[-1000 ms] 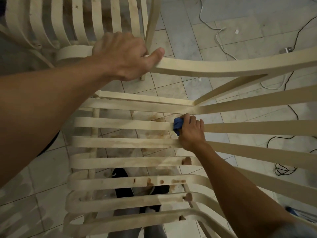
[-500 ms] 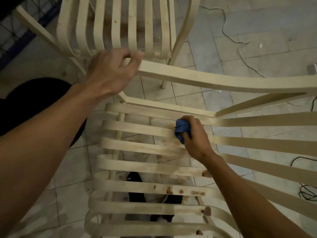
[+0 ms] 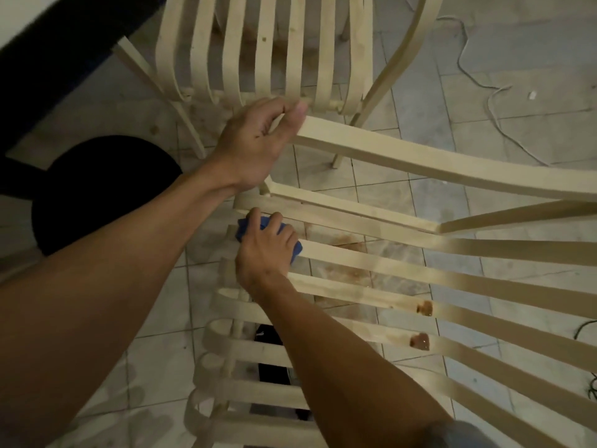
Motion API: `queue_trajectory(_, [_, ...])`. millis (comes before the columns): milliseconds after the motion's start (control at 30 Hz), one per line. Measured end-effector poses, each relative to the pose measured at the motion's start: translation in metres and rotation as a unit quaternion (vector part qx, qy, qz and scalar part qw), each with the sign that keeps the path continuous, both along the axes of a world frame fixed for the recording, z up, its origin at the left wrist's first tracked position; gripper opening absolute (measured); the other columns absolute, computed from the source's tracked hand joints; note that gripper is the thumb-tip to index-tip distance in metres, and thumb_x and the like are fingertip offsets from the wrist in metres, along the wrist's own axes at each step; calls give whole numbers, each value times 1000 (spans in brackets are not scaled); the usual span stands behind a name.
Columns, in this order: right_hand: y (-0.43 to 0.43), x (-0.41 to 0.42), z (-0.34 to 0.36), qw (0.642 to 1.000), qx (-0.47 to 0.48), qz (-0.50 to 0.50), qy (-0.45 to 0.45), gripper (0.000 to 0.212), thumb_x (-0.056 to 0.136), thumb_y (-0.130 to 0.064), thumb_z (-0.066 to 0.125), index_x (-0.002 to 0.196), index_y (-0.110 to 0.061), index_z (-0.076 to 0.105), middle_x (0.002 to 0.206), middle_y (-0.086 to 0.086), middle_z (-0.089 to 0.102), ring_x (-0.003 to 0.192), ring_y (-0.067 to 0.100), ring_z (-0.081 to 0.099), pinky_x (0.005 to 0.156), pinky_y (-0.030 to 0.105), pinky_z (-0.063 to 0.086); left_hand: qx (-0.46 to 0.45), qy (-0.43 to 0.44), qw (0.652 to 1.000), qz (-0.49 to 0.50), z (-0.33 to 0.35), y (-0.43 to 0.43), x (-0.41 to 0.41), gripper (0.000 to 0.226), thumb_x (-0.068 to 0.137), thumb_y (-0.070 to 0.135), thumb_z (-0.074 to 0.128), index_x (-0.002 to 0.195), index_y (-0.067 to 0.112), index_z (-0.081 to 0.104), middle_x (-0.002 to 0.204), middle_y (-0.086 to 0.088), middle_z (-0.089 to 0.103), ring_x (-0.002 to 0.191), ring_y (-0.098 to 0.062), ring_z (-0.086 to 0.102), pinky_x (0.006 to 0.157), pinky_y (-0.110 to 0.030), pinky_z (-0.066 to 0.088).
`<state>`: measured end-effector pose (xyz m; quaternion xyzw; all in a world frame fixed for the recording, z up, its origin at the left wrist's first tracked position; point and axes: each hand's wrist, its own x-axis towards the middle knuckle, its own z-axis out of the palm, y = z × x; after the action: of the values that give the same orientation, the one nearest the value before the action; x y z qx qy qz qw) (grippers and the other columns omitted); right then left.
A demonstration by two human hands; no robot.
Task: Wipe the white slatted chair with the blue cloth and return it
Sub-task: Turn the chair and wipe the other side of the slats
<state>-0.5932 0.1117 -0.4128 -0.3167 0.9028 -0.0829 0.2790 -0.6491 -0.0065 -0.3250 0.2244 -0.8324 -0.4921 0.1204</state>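
The right hand (image 3: 265, 250) bunches the blue cloth (image 3: 243, 228) under curled fingers, its grip clamped on the cloth and pressing it against one of the upper slats of the white slatted chair (image 3: 420, 279), close to the slats' curled ends. The left hand (image 3: 255, 140) steadies the frame, its grip closed round the end of the armrest (image 3: 420, 163). Wiping appears to be in progress and not far along: two brown stains (image 3: 424, 308) sit on slats nearer the camera, well apart from the cloth, and the slats below them show no contact with it. These stains, the lower slats and the return of the chair are judged outstanding. No raised surface is in view; the chair stands on a pale tiled floor (image 3: 484, 108), marked brown beneath the slats. A white cable (image 3: 491, 92) trails across the tiles. A black round object (image 3: 97, 195) lies beside the left forearm. Upright slats (image 3: 265, 43) rise beyond the left hand; whether they belong to the same chair cannot be determined.
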Motion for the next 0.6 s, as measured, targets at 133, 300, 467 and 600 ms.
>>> queue_trajectory(133, [0, 3, -3, 998, -50, 29, 8, 53, 76, -10, 59, 118, -20, 29, 121, 17, 37, 104, 39, 39, 99, 49, 31, -2, -7, 1000, 0, 1, 1, 0, 37, 104, 45, 39, 70, 34, 42, 68, 11, 37, 63, -6, 36, 60, -30, 31])
queue_trajectory(300, [59, -37, -8, 997, -64, 36, -1, 42, 88, -20, 54, 122, -30, 32, 122, 9, 40, 113, 32, 41, 113, 52, 22, -19, -2, 1000, 4, 3, 2, 0, 36, 104, 45, 39, 69, 35, 39, 68, 10, 36, 64, -10, 35, 59, -32, 31])
queue_trajectory(467, [129, -81, -12, 999, -28, -30, 10, 34, 90, -20, 52, 121, -26, 40, 121, 8, 41, 110, 31, 43, 110, 47, 26, -26, -14, 1000, 10, 2, 4, 0, 37, 104, 45, 39, 70, 32, 39, 70, 8, 37, 67, -12, 37, 62, -33, 31])
queue_trajectory(600, [108, -72, -12, 995, 6, -95, -12, 35, 86, -17, 53, 116, -24, 36, 124, 11, 37, 117, 38, 35, 109, 51, 25, -19, -21, 999, 19, 3, 6, -1, 35, 104, 46, 39, 71, 35, 42, 72, 10, 40, 71, -13, 40, 64, -33, 33])
